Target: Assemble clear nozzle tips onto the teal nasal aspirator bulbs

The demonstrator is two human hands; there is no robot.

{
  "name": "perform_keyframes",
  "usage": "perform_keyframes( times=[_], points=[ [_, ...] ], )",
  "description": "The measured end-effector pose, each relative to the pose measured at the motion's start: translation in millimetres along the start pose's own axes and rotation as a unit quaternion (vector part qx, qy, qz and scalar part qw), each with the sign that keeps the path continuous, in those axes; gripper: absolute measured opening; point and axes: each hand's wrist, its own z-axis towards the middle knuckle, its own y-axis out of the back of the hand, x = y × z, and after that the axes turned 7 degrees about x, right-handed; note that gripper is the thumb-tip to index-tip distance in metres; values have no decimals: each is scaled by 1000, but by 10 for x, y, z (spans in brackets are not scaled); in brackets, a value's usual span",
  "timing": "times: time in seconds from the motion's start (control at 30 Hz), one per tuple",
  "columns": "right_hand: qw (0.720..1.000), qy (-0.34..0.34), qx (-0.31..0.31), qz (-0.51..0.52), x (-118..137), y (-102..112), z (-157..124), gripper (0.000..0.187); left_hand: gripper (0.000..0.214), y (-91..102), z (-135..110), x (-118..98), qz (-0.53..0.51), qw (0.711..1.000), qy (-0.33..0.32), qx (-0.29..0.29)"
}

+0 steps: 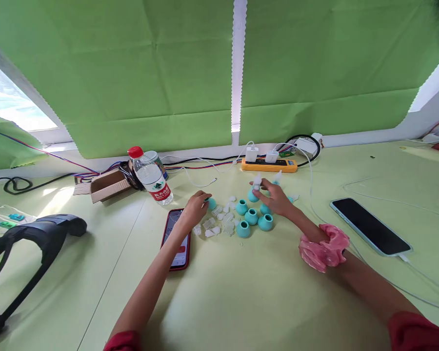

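Observation:
My left hand (194, 210) is closed, with its fingertips on a small round teal pot (212, 204); the fingers partly hide their grip. Between the thumb and index finger of my right hand (272, 197) is a translucent white plastic piece (256, 181). It is just above another teal pot (252, 196), and I cannot tell whether they touch. Several teal pots with dark round openings, one of them a front pot (243, 229), stand between my hands. Loose translucent plastic pieces (227, 224) lie left of them. Another white-topped piece (277, 177) stands behind my right hand.
A red-cased phone (185, 261) lies beneath my left forearm. Behind are a red-capped water bottle (153, 180), an open cardboard box (109, 185) and an orange power strip (269, 166) with cables. At right lies a phone (369, 226) on a cable; a black frame (40, 243) is at left.

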Motion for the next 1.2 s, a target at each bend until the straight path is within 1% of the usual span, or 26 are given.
perform_keyframes(
  times=[0.07, 0.1, 0.13, 0.2, 0.27, 0.33, 0.4, 0.47, 0.5, 0.53, 0.6, 0.63, 0.67, 0.7, 0.73, 0.8, 0.83, 0.87, 0.93, 1.03, 1.13, 1.2],
  points=[
    [996, 5, -59, 73, 116, 41, -35, 23, 35, 5, -6, -15, -6, 1000, -1, 1],
    [992, 8, -72, 103, 194, 63, -61, 22, 36, 22, -16, -40, -8, 1000, -3, -1],
    [991, 13, -70, 117, 282, 83, -91, 21, 38, 49, -30, -79, -14, 1000, -8, -9],
    [994, 23, -30, 102, 472, 106, -158, 17, 37, 134, -78, -197, -56, 997, -25, -43],
    [997, 41, 29, 64, 652, 97, -228, 14, 35, 243, -151, -356, -146, 985, -47, -82],
    [993, 64, 89, 39, 796, 56, -292, 12, 42, 344, -234, -529, -236, 966, -70, -81],
    [987, 82, 134, 37, 890, -3, -344, 12, 42, 405, -302, -682, -252, 963, -88, -34],
    [980, 84, 164, 68, 934, -57, -376, 12, 47, 414, -333, -783, -269, 960, -72, 27],
    [976, 79, 177, 99, 942, -76, -384, 14, 51, 402, -333, -809, -296, 952, -58, 58],
    [970, 70, 192, 134, 942, -89, -388, 16, 53, 383, -324, -817, -336, 937, -42, 87],
    [956, 52, 210, 197, 927, -98, -383, 19, 56, 334, -283, -786, -417, 899, -18, 133],
    [952, 44, 207, 220, 915, -95, -377, 20, 56, 308, -257, -754, -440, 886, -8, 145],
    [949, 34, 202, 240, 901, -88, -369, 20, 56, 282, -229, -714, -442, 885, 3, 145],
    [946, 23, 193, 259, 887, -79, -360, 21, 56, 254, -201, -672, -415, 900, 15, 131],
    [944, 10, 179, 278, 873, -69, -349, 23, 56, 224, -176, -629, -366, 924, 27, 107],
    [937, -16, 157, 313, 851, -46, -327, 26, 53, 151, -138, -556, -245, 967, 49, 48],
    [934, -25, 149, 324, 845, -35, -316, 27, 49, 106, -126, -528, -196, 979, 56, 26],
    [933, -31, 143, 328, 842, -26, -305, 27, 42, 58, -118, -508, -163, 985, 60, 12],
    [934, -37, 143, 324, 840, -15, -287, 27, 29, -34, -110, -487, -141, 988, 61, 9],
    [936, -52, 152, 312, 831, -31, -271, 26, 27, -103, -103, -486, -126, 991, 53, 2],
    [939, -74, 144, 305, 799, -79, -269, 26, 19, -45, -108, -512, -138, 989, 53, -21],
    [934, -90, 141, 317, 776, -112, -275, 27, 20, 45, -136, -558, -172, 983, 53, -43]
  ],
)
